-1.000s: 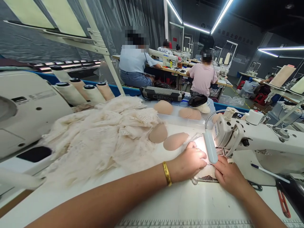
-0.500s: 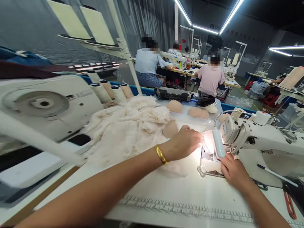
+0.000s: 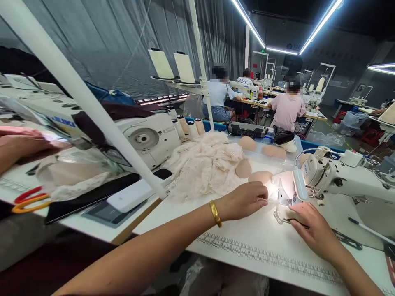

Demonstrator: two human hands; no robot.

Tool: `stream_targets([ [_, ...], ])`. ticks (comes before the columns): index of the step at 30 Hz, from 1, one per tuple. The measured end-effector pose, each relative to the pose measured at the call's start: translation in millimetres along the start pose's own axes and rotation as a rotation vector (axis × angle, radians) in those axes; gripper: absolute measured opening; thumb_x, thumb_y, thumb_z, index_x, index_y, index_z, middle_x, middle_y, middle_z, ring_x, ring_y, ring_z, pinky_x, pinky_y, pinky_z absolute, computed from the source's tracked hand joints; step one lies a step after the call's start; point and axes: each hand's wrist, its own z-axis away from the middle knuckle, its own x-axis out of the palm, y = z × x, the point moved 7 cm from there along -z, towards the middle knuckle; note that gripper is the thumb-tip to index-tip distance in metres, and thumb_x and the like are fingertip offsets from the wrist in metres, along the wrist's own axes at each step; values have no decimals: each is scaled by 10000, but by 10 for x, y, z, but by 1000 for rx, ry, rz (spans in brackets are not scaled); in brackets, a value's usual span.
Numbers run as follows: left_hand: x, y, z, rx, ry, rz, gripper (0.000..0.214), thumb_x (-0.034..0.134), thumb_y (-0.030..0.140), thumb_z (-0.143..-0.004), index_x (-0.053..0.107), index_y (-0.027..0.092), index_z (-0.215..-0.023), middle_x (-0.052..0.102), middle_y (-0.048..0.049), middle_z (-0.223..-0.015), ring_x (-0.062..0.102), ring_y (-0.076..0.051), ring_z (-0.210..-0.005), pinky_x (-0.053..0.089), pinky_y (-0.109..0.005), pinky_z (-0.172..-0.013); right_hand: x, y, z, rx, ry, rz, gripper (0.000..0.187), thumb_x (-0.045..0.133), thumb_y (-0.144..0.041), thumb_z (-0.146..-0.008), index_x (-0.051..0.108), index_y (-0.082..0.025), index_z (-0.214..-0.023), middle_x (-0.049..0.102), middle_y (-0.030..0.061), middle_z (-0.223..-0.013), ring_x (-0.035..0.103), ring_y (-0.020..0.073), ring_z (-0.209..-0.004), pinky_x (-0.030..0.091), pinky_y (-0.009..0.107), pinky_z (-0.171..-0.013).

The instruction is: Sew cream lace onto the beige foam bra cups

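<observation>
My left hand (image 3: 247, 200), with a gold bangle on the wrist, is closed in a pinch just left of the sewing area. What its fingertips hold is too small to make out. My right hand (image 3: 311, 224) lies at the front of the sewing machine (image 3: 348, 172) bed, fingers stretched out and thumb apart. Between the hands, a pale pink moulded cup (image 3: 286, 185) stands by the needle under a lit lamp (image 3: 300, 185). Behind my left hand lies a beige cup (image 3: 261, 177). A heap of cream lacy fabric (image 3: 203, 164) spreads to the left.
A ruler strip (image 3: 247, 250) runs along the table's front edge. At left, another person's hand (image 3: 21, 148) works by a second machine (image 3: 148, 137), near red-and-orange-handled scissors (image 3: 31, 200). A white pole (image 3: 92, 111) slants between the tables. Several co-workers sit beyond.
The view has swung left, bringing the neighbouring table and another person's hand into sight. My left hand has drawn down a little from the lit cup. My right hand stays by the machine bed.
</observation>
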Motion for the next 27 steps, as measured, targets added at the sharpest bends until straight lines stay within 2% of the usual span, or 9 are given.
stream_targets([
  [2,-131,126,-3,-48,136,252,165,569,305,-953,574,181,-844,601,-8,-844,546,-149,-756,429,-252,-649,59,-174,43,97,-5,-228,568,686,-491,-925,518,-317,-1439,556,109,-1445,559,326,-1251,515,480,-978],
  [4,-160,169,22,-117,218,478,238,587,395,-943,546,187,-835,551,3,-814,503,-138,-730,424,-238,-619,187,-348,51,173,-9,-513,689,744,-553,-863,501,-305,-1458,555,115,-1455,572,332,-1244,493,491,-1025],
  [8,61,50,112,-304,252,850,390,762,473,-797,496,188,-802,479,35,-745,423,-103,-649,344,-212,-554,407,-453,-9,323,137,-954,444,684,-560,-912,634,-260,-1235,698,61,-1101,637,233,-957,518,380,-912],
  [12,333,-106,245,-438,260,1109,498,851,517,-688,491,182,-768,539,28,-738,489,-112,-660,372,-224,-588,468,-314,-14,414,276,-1004,376,704,-590,-877,667,-224,-955,625,-1,-799,523,165,-709,458,280,-690],
  [17,543,-97,369,-478,354,1297,478,875,494,-675,528,189,-800,633,8,-820,600,-167,-778,492,-304,-761,478,-267,27,440,308,-909,381,682,-602,-877,665,-225,-816,582,-8,-749,516,174,-717,442,291,-704],
  [21,622,-100,439,-473,400,1186,482,778,592,-770,497,205,-829,600,11,-803,593,-170,-764,503,-304,-727,445,-289,54,423,428,-1001,295,732,-534,-841,686,-243,-839,656,18,-887,577,221,-910,462,319,-840],
  [23,624,-156,431,-471,316,1036,497,708,639,-821,458,209,-818,557,25,-759,557,-151,-703,470,-263,-636,450,-275,33,415,449,-1124,291,728,-521,-842,661,-240,-805,651,12,-837,571,206,-846,464,316,-803],
  [25,580,-245,358,-430,170,822,472,605,655,-894,471,205,-853,543,31,-741,536,-140,-662,438,-238,-580,477,-230,-13,438,416,-1189,332,721,-530,-839,618,-230,-741,609,-2,-719,530,182,-718,451,303,-709],
  [27,414,-373,216,-326,123,434,397,521,586,-966,530,190,-954,607,-1,-815,580,-159,-702,473,-259,-611,496,-152,-56,475,393,-1179,369,732,-548,-818,591,-225,-710,580,-10,-660,492,171,-650,421,293,-639],
])
